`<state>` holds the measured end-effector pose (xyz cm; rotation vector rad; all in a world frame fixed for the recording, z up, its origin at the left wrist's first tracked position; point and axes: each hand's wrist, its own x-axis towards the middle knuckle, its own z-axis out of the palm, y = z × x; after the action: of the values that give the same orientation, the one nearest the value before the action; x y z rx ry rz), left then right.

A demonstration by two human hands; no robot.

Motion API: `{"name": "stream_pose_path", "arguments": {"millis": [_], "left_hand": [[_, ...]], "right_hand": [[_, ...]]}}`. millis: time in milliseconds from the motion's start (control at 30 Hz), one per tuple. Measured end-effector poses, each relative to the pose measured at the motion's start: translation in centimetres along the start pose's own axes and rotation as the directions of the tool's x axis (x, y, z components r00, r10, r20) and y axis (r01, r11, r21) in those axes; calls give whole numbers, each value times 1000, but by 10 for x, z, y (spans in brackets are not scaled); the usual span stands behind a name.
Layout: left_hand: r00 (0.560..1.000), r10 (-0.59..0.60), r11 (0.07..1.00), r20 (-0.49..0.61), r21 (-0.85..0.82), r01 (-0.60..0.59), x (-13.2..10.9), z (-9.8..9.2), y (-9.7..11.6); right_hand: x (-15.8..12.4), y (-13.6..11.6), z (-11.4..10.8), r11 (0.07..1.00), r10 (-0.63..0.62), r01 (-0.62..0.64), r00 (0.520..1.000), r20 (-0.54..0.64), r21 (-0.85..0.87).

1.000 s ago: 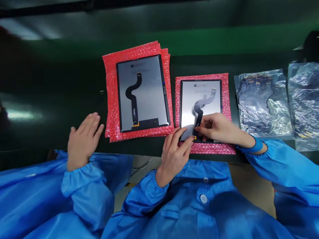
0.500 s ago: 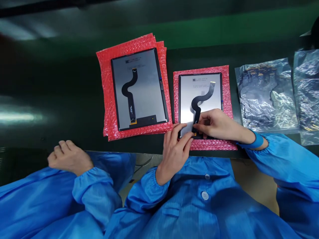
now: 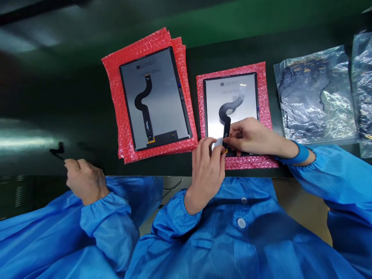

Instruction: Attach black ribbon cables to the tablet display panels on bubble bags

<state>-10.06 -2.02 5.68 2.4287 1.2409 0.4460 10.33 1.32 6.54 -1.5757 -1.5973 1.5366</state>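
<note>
A display panel [image 3: 213, 112] lies back side up on a pink bubble-wrap bag [image 3: 264, 100] in front of me. A black S-shaped flex cable [image 3: 225, 113] runs over its back, its free upper end raised above the panel. My right hand [image 3: 247, 135], with a blue wrist band, pinches the cable's lower part between thumb and fingers. My left hand [image 3: 206, 166] rests at the panel's lower left edge with fingers apart and bent, fingertips beside the cable's gold-coloured lower end. Whether those fingertips press on the connector, I cannot tell.
Left of this, another panel [image 3: 162, 97] with a cable lies on stacked red bubble-wrap bags [image 3: 113, 93]. Clear bags of flex cables [image 3: 314, 97] lie right. At far left a co-worker's hand [image 3: 87, 180] holds a thin dark object [image 3: 59, 149]. The table's front edge runs below.
The view has shifted slightly. My hands stay at the cable's lower end, and its free end looks tilted differently. The co-worker's hand now shows a dark object at its fingertips.
</note>
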Motion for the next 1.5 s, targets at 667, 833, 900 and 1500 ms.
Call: {"name": "stream_pose_path", "arguments": {"millis": [667, 833, 900, 1500], "left_hand": [[971, 224, 973, -86, -42, -228, -14, 1, -21], [967, 235, 967, -94, -73, -242, -20, 5, -23], [964, 246, 964, -100, -77, -254, -20, 6, -23], [960, 251, 952, -127, -145, -268, -22, 13, -26]], "right_hand": [[10, 2, 3, 988, -132, 130, 991, -21, -80], [7, -1, 1, 988, -126, 126, 992, -6, -89], [5, -3, 1, 988, -120, 120, 993, 2, -98], [3, -3, 1, 989, -99, 96, 995, -23, -116]]}}
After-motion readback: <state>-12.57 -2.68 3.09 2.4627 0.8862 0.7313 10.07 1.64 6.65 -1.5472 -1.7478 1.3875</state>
